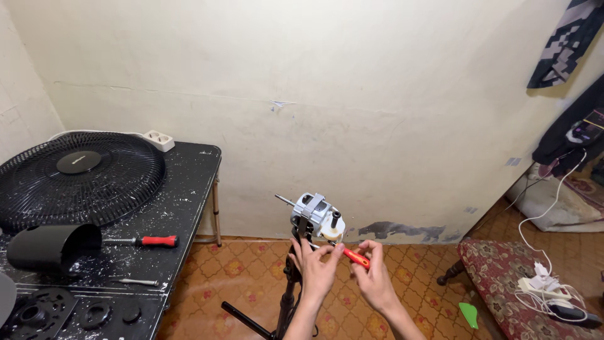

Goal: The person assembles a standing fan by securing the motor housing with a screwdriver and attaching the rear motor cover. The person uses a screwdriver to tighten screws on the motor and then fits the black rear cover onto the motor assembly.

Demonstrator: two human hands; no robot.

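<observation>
Two bare forearms were seen rising from the bottom edge of the view, each ending in a bare hand. No sleeve was worn on either forearm as far as the frame showed. The left hand [316,269] and the right hand [375,277] were both ungloved. No ring, watch or band could be made out on the fingers or wrists. The nails were kept short and unpainted. Nothing more of the body was shown.

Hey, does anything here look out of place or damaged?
Yes. The fan motor sits bare on its stand, and its black grille lies on the paint-spattered table. The wall base shows a dark, peeling patch.
</observation>
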